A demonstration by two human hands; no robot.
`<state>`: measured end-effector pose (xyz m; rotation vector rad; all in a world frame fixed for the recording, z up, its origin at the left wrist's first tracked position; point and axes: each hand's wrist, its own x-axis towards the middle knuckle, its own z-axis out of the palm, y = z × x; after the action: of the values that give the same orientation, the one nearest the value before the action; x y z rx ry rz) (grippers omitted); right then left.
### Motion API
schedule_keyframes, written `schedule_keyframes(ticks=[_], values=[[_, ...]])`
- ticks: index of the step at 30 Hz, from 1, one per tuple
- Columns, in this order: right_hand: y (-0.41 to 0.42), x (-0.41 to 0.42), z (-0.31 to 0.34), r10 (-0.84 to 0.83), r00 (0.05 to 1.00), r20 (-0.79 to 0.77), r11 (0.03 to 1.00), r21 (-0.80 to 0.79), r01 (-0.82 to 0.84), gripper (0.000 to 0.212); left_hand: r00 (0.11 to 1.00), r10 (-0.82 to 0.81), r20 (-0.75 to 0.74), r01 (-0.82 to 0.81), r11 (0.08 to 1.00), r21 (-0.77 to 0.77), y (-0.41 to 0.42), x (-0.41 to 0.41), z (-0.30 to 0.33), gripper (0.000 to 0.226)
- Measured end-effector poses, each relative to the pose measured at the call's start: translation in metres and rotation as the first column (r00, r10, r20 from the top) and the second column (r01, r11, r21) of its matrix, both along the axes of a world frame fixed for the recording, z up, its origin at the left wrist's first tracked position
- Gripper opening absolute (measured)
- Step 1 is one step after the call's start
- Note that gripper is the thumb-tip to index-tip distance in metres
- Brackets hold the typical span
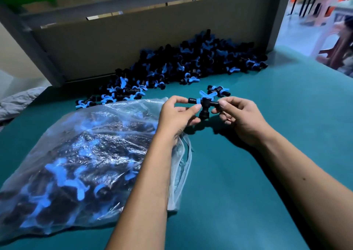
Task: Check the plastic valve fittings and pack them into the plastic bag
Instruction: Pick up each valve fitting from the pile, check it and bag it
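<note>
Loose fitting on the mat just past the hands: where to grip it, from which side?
Judging by pose: pinch the loose fitting's black barrel from above, across its width. The blue handle wings splay outward and look thin. It sits apart from the pile, so a top approach looks clear.

Head cam, wide-angle, looks fwd and down at green table (248, 173), close.

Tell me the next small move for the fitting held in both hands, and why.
Probably turn the fitting over to check it, then carry it left to the plastic bag. The left hand and right hand pinch its opposite ends above the table, beside the bag's mouth.
</note>
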<state>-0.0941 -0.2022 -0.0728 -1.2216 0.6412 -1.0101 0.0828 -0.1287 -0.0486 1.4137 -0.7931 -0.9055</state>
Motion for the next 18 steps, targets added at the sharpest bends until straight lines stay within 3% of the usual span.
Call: schedule_keyframes(ticks=[4, 11, 18], values=[[0.0005, 0.0023, -0.0011, -0.021, 1.0, 0.004, 0.999, -0.045, 0.021, 0.006, 0.994, -0.067, -0.087, 0.064, 0.997, -0.038, 0.0001, -0.0012, -0.0012, 0.011], [0.0017, 0.0057, -0.005, -0.111, 0.988, -0.104, 0.973, -0.213, 0.086, 0.005, 0.985, -0.125, -0.117, 0.12, 0.992, -0.049, 0.0036, 0.0, 0.0016, 0.011], [0.0016, 0.0054, -0.007, -0.163, 0.983, -0.085, 0.976, -0.162, 0.147, 0.006, 0.987, -0.017, -0.159, 0.013, 1.0, -0.028, 0.0041, -0.0027, 0.0033, 0.02]])
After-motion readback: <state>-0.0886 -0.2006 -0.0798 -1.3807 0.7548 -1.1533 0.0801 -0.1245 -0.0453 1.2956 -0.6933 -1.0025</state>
